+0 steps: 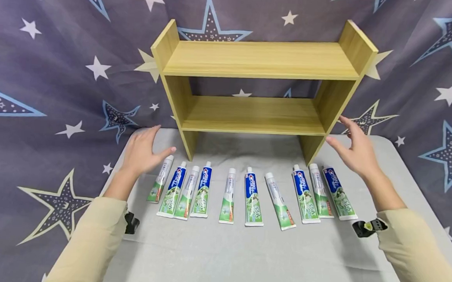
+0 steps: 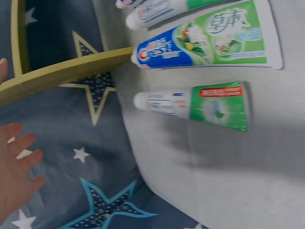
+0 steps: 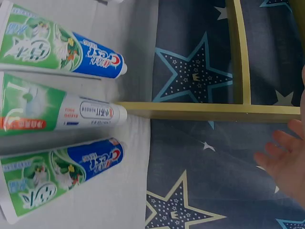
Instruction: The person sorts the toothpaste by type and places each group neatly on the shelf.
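A two-tier wooden shelf [image 1: 251,114] stands upright at the back of the table. To its left, my left hand [image 1: 141,151] hovers with thumb and fingers spread, above the cap end of the leftmost white-and-green toothpaste tube [image 1: 160,179]. My right hand [image 1: 357,151] is held beside the shelf's right side panel, fingertips right at its edge and thumb apart from the fingers. Both palms hold nothing. In the right wrist view, relaxed fingers [image 3: 279,148] show by the panel. Several toothpaste tubes lie in a row before the shelf, including a blue-and-green Crest tube [image 1: 254,199].
A light grey cloth covers the table [image 1: 203,260], with rounded back corners. Behind it hangs a dark star-patterned curtain [image 1: 78,84]. Tubes cluster at the row's left and right ends, some touching, like the right-end Crest tube [image 1: 340,194]. A dark device is strapped on each wrist.
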Demonstrator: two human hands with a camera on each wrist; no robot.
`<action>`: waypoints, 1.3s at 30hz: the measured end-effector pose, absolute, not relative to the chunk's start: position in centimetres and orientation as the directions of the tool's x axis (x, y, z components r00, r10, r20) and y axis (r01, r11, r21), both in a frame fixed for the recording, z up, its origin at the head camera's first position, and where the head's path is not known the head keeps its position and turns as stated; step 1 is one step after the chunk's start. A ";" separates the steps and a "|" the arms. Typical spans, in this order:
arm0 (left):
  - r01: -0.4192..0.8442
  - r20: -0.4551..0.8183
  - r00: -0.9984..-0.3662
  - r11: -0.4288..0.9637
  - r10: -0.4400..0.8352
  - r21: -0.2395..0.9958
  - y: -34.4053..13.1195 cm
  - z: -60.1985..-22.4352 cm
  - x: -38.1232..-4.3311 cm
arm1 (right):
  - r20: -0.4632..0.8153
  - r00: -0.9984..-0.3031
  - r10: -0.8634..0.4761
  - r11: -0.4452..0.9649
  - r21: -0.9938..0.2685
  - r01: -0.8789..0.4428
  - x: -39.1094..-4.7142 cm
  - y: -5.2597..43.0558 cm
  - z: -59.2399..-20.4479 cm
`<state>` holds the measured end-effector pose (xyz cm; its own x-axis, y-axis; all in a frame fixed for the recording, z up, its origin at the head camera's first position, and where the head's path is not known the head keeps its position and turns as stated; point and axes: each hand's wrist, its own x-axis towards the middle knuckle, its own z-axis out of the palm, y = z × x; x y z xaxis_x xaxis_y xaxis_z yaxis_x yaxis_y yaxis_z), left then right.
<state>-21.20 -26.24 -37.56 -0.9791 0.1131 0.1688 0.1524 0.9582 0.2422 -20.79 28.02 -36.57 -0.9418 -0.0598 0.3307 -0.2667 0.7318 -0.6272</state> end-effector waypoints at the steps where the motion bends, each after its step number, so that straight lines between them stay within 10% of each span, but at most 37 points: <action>1: 0.150 0.170 -0.979 0.956 0.109 0.252 -26.3 -37.9 -21.2 | 0.348 -0.936 -0.058 0.714 -0.641 -0.283 -20.9 27.9 -36.6; 12: 0.063 0.003 -0.998 0.922 0.067 0.383 -27.6 -40.6 -20.9 | 0.472 -0.877 0.087 0.503 -0.781 -0.370 -22.3 26.2 -37.7; 27: -0.020 -0.149 -0.988 0.919 0.042 0.394 -29.2 -44.9 -20.5 | 0.370 -0.904 0.216 0.054 -0.929 -0.367 -23.6 26.6 -38.3; 39: -0.128 -0.254 -0.967 0.889 -0.013 0.439 -28.5 -46.1 -20.7 | 0.309 -0.901 0.305 -0.041 -0.941 -0.336 -24.4 26.9 -38.2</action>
<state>-20.74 -28.47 -46.11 -0.9672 -0.0135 -0.2538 -0.1276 0.8895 0.4388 -24.35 26.88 -38.22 -0.9011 0.3045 0.3087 -0.3363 -0.0414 -0.9408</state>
